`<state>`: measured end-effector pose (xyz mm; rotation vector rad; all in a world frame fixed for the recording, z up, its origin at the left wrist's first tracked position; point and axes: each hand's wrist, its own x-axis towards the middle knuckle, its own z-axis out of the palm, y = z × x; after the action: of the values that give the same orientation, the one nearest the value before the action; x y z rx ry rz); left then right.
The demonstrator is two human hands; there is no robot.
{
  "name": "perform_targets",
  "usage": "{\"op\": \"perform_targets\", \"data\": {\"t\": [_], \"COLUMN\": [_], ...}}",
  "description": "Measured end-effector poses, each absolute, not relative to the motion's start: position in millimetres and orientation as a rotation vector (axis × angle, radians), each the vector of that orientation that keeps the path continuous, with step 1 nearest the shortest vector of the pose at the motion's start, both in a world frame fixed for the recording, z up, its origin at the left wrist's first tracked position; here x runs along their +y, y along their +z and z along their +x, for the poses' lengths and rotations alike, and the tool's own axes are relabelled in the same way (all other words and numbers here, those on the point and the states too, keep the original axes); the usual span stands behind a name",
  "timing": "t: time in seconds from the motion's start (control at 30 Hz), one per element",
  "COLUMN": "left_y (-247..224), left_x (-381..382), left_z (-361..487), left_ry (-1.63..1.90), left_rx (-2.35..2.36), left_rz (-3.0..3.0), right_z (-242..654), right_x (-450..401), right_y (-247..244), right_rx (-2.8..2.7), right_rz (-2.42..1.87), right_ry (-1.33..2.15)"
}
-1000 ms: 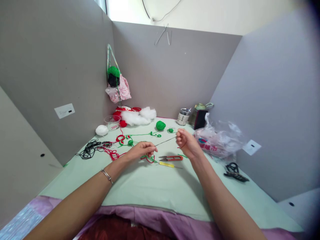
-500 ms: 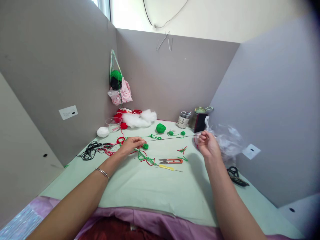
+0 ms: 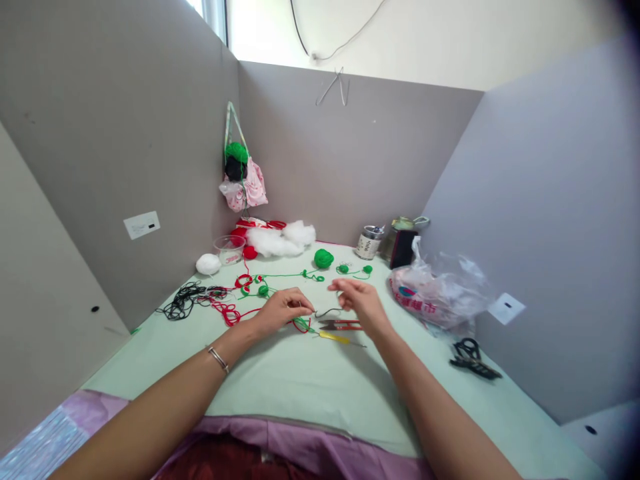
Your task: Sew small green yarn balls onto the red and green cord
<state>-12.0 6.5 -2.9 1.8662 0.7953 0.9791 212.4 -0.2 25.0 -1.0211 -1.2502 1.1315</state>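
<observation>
My left hand (image 3: 286, 311) is low over the mat, thumb and fingers pinched on a dark strand of yarn (image 3: 327, 312). The strand runs slack towards my right hand (image 3: 361, 305), whose fingers are bent and a little blurred at the strand's other end. Anything else inside the left fingers is hidden. Just below the hands lie orange-handled thread snips (image 3: 345, 325), partly covered by my right hand, and a crochet hook with a yellow handle (image 3: 334, 337). Green yarn loops (image 3: 303, 325) with some red show beside the left fingertips.
Tangled black yarn (image 3: 185, 301), red yarn (image 3: 227, 313) and a white yarn ball (image 3: 208, 264) lie left. Behind are white stuffing (image 3: 280, 239), a green ball (image 3: 323, 259) and a tin (image 3: 369, 243). A plastic bag (image 3: 440, 287) and black scissors (image 3: 467, 348) sit right. Grey partitions enclose the table.
My right hand has come left and down, close to my left hand. The dark yarn, stretched taut before, now hangs slack. My left hand has shifted slightly right and down.
</observation>
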Motion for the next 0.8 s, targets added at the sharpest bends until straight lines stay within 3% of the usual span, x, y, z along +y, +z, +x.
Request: {"op": "perform_targets", "data": {"t": [0.27, 0.47, 0.63, 0.8], "left_y": [3.1, 0.6, 5.7, 5.4], "left_x": [4.2, 3.2, 1.3, 3.6], "left_z": [-14.2, -10.7, -10.2, -11.2], "left_ry": [1.158, 0.847, 0.9, 0.964], "left_rx": [0.929, 0.719, 0.592, 0.565], "left_rz": [1.791, 1.436, 1.073, 0.956], "right_z": [177.4, 191.7, 180.7, 169.5], "right_x": [-19.5, -11.1, -13.6, -27.5], "right_y": [12.7, 17.1, 6.5, 3.2], "right_rx": [-1.544, -1.563, -1.66, -1.996], "right_rz": [-1.086, -1.147, -1.156, -1.002], "right_ry": [1.415, 1.131, 0.915, 0.395]}}
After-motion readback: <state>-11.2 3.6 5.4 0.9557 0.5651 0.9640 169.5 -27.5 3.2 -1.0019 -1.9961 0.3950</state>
